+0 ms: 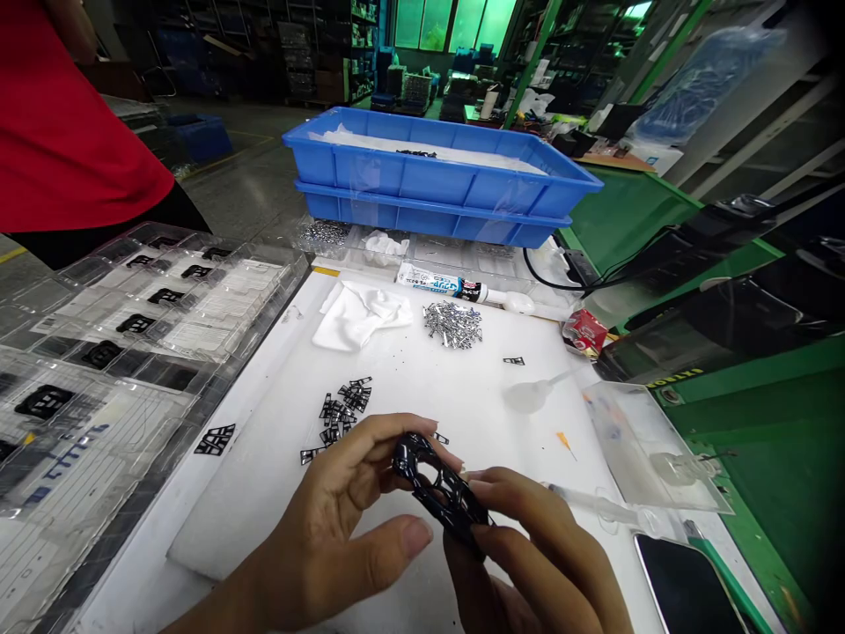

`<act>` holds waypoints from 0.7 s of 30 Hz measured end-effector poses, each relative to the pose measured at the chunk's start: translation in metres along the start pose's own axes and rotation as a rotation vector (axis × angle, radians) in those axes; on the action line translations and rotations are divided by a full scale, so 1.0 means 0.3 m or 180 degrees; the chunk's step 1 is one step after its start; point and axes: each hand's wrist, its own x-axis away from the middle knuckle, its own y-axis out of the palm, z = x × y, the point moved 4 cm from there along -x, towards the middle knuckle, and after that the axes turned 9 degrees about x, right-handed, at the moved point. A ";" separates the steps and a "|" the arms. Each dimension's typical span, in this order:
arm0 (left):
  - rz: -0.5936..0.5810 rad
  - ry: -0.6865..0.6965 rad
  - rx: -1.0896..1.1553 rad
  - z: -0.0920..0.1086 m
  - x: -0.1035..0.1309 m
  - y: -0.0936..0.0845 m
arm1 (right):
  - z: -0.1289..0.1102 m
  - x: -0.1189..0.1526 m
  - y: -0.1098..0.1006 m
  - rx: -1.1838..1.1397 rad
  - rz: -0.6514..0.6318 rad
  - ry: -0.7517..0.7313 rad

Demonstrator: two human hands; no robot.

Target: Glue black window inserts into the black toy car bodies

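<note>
A glossy black frame-like part with openings (pixel 441 489) is held at a tilt above the white work mat. My right hand (pixel 534 546) pinches its lower right end between thumb and fingers. At the upper left end, my left hand (pixel 356 519) has its fingers curled against the part, with the thumb standing off it. On the mat to the left lies a loose pile of small black slotted pieces (pixel 343 409). One more small black piece (pixel 442 438) shows just behind my left fingertips. A pile of small silvery metal pieces (pixel 453 325) lies farther back.
Clear plastic trays (pixel 217 304) with black parts stand at left. Stacked blue bins (pixel 436 198) stand behind the mat, near a white cloth (pixel 362 315) and a glue tube (pixel 439 283). An orange needle tip (pixel 564 440), a syringe (pixel 594 504) and a phone (pixel 690 586) lie right. A person in red (pixel 72 132) stands left.
</note>
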 end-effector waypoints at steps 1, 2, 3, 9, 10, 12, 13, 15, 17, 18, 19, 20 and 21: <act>-0.0055 -0.0136 0.0302 -0.002 -0.007 0.001 | 0.000 -0.004 0.002 0.0004 -0.0006 0.0026; -0.0068 -0.0186 0.0509 -0.001 -0.014 0.001 | -0.001 -0.007 0.003 0.0011 -0.0002 0.0037; -0.0052 -0.0189 0.0651 0.000 -0.020 -0.001 | -0.004 -0.011 0.004 0.0017 0.0000 0.0023; 0.0021 -0.0317 0.0920 -0.007 -0.036 -0.005 | -0.004 -0.022 0.008 -0.0001 0.0086 0.0063; 0.0023 -0.0363 0.0952 -0.007 -0.036 -0.006 | -0.003 -0.022 0.009 -0.0013 0.0118 0.0094; -0.0009 -0.0478 0.1055 -0.009 -0.038 -0.008 | -0.003 -0.022 0.011 -0.0029 0.0163 0.0133; -0.0039 -0.0545 0.1116 -0.011 -0.039 -0.009 | -0.006 -0.022 0.012 -0.0045 0.0179 0.0155; -0.0072 -0.0668 0.1252 -0.017 -0.042 -0.012 | -0.011 -0.023 0.011 -0.0090 0.0205 0.0234; -0.0083 -0.0753 0.1390 -0.024 -0.047 -0.015 | -0.017 -0.023 0.008 -0.0123 0.0233 0.0334; -0.0092 -0.0775 0.1439 -0.026 -0.049 -0.016 | -0.021 -0.023 0.006 -0.0120 0.0230 0.0366; -0.0105 -0.0791 0.1477 -0.028 -0.050 -0.017 | -0.023 -0.022 0.005 -0.0100 0.0202 0.0398; -0.0115 -0.0807 0.1503 -0.029 -0.051 -0.017 | -0.023 -0.022 0.005 -0.0083 0.0182 0.0419; -0.0121 -0.0827 0.1519 -0.030 -0.052 -0.016 | -0.022 -0.022 0.004 -0.0082 0.0172 0.0438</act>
